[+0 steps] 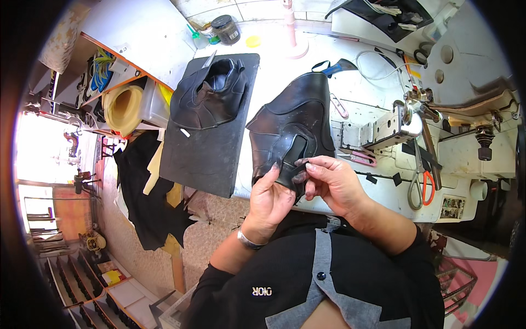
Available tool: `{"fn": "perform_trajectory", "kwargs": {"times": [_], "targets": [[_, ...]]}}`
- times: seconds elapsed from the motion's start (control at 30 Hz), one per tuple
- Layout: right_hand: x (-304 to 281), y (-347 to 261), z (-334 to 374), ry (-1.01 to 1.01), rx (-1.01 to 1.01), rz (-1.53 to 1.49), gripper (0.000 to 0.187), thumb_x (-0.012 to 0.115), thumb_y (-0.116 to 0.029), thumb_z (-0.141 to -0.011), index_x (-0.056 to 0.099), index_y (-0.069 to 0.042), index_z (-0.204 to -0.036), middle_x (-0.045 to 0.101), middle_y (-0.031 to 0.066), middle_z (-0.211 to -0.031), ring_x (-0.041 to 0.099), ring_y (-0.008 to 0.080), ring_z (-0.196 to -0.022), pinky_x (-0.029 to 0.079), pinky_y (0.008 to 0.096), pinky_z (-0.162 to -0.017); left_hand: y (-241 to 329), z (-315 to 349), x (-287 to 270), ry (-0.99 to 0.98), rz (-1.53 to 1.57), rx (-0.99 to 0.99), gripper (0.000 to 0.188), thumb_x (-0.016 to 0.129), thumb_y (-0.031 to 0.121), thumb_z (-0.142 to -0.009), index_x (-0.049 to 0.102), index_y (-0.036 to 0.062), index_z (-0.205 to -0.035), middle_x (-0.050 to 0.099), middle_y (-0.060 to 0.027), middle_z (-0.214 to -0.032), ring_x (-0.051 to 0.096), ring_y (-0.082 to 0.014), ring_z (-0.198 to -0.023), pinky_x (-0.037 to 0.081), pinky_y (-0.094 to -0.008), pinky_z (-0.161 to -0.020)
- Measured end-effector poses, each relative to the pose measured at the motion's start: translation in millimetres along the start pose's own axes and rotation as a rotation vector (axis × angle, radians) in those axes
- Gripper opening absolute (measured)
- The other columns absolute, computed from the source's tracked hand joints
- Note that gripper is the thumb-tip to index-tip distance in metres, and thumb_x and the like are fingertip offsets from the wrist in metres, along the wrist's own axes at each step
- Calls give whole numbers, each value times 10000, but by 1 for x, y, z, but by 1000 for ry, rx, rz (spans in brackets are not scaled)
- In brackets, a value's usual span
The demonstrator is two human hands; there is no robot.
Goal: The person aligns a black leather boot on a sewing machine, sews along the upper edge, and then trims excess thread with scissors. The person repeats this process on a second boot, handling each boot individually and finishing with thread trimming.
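Observation:
A black leather boot upper (293, 118) lies on the white table in front of me, its near end lifted toward my body. My left hand (270, 204) is closed on that near edge, thumb on top and the other fingers underneath. My right hand (335, 183) pinches the leather by the opening, fingertips close to the left ones. Dark stains mark the fingertips of both hands. Whether a small piece or thread is also between the right fingers is hidden. A blue-lined strap (338, 67) sticks out at the upper's far end.
Another black leather upper (211, 98) rests on a dark board (200, 156) to the left. On the right are a sewing machine (392, 127), pink thread snips (361, 158) and orange-handled scissors (422, 183). A dark jar (225, 29) stands at the back. Black leather (148, 192) hangs at left.

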State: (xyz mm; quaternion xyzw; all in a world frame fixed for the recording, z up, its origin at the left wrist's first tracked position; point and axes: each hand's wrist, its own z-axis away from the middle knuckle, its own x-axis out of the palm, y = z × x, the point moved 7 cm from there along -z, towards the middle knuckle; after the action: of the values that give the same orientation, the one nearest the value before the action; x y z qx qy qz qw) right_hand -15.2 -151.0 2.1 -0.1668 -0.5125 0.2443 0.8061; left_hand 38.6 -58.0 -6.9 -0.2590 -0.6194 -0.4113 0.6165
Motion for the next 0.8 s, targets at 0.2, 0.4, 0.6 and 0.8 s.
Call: {"fn": "perform_trajectory", "kwargs": {"times": [0.2, 0.4, 0.6, 0.8], "targets": [[6, -23, 5, 27, -564, 590, 187, 628, -4, -853, 663, -13, -1036, 635, 75, -794, 599, 140, -625, 491, 261, -551, 1, 3, 5, 41, -85, 13, 325, 508, 140, -931, 503, 24, -1234, 604, -129, -1185, 574, -261, -1102, 417, -396, -1002], [30, -39, 33, -26, -1203, 1280, 324, 697, 71, -709, 679, -52, -1007, 610, 86, -821, 594, 210, -627, 488, 275, -540, 1, 13, 0, 166, -233, 94, 331, 544, 11, -894, 515, 25, -1224, 616, -104, -1152, 584, -221, -1085, 431, -371, -994], [25, -34, 37, -46, -1221, 1321, 363, 708, 50, -701, 668, -45, -1049, 590, 96, -822, 596, 217, -653, 490, 275, -561, -1, 13, -1, 165, -254, 121, 310, 506, -46, -898, 526, 21, -1200, 629, -111, -1118, 623, -212, -1011, 493, -344, -915], [20, -30, 34, -28, -1007, 1220, 373, 741, -7, -711, 652, -32, -1072, 592, 103, -871, 594, 198, -668, 484, 272, -566, -1, 10, -5, 219, -264, 150, 309, 495, -63, -887, 525, 7, -1187, 637, -119, -1087, 637, -214, -980, 529, -335, -859]]}}
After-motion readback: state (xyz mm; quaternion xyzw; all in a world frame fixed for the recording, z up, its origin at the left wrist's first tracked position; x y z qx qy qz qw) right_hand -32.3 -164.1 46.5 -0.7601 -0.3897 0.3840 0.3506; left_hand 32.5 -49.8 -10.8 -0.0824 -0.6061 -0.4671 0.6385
